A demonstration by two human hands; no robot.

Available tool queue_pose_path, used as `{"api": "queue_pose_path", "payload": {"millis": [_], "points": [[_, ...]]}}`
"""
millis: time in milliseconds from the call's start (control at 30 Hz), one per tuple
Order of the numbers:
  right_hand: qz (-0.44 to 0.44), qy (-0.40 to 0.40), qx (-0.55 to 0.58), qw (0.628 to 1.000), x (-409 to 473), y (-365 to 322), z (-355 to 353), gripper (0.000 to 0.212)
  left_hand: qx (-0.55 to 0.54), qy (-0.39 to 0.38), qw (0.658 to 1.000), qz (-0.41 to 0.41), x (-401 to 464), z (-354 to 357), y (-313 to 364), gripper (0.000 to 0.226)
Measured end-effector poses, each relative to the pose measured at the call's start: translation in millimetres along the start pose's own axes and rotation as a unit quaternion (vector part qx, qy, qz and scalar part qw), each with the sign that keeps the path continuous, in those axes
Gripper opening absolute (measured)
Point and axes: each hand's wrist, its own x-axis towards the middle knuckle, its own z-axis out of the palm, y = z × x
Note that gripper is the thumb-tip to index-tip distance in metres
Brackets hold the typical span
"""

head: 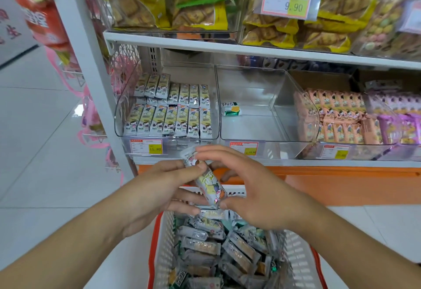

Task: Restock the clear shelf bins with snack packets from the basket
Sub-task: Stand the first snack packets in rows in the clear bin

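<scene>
Packet (208,180) was held between both hands at centre frame, just above the basket (300,256) and below the shelf edge. Left hand (166,186) was clasped on its upper part with thumb and fingers; right hand (257,188) was pinching it, forefinger at the top end and thumb at the lower end. The tilt, top end toward upper left, was judged a reorienting hold, so the packet could be stood upright like the rows already in the left bin (167,108).

Wrapper was noted as slim, silvery-white, with a pale yellow panel and a cartoon figure, matching those rows. Left bin appeared mostly filled. Middle bin (257,106), at centre right, held a single green-and-white packet (231,108). Pink packets (337,117) filled the bin at right. Basket, lower centre, was seen heaped with mixed loose packets.
</scene>
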Motion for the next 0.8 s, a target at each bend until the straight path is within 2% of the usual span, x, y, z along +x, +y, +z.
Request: {"api": "queue_pose_path", "payload": {"millis": [100,200,267,333,433,500,567,667,733,800], "points": [[0.028,0.029,-0.012,0.999,-0.7,-2.6,6.9,0.074,-0.039,0.034,0.999,0.006,1.1,-2.9,-0.8,0.037],[0.040,0.082,-0.079,0.993,3.4,1.6,12.0,0.057,-0.079,0.062,0.995,0.017,0.6,-1.2,-0.6,0.036],[0.038,0.114,-0.089,0.989,6.1,5.5,9.1,0.047,-0.047,0.075,0.996,0.012,1.5,-2.9,-2.1,0.039],[0.043,0.149,-0.096,0.983,6.7,8.7,5.7,0.048,-0.005,0.058,0.998,-0.010,1.8,-3.3,-3.3,0.048],[0.038,0.186,-0.106,0.976,6.7,9.1,8.5,0.046,0.085,0.036,0.995,-0.027,0.0,2.1,-3.6,0.036],[0.043,0.161,-0.092,0.982,5.5,6.5,10.5,0.047,0.068,0.049,0.996,-0.019,0.9,5.4,-5.6,0.027],[0.046,0.103,-0.084,0.990,3.8,2.2,11.6,0.049,0.030,0.062,0.998,-0.006,2.4,6.5,-8.3,0.026],[0.036,0.042,-0.083,0.995,1.9,-1.7,14.8,0.069,-0.013,0.081,0.997,0.007,2.6,6.2,-9.9,0.029],[0.030,0.034,-0.082,0.996,2.9,-2.4,17.3,0.079,-0.012,0.077,0.997,0.015,3.1,5.0,-10.9,0.032],[0.035,0.039,-0.077,0.996,4.4,-2.9,18.2,0.081,-0.010,0.076,0.997,0.020,3.0,4.0,-11.5,0.031]]}}
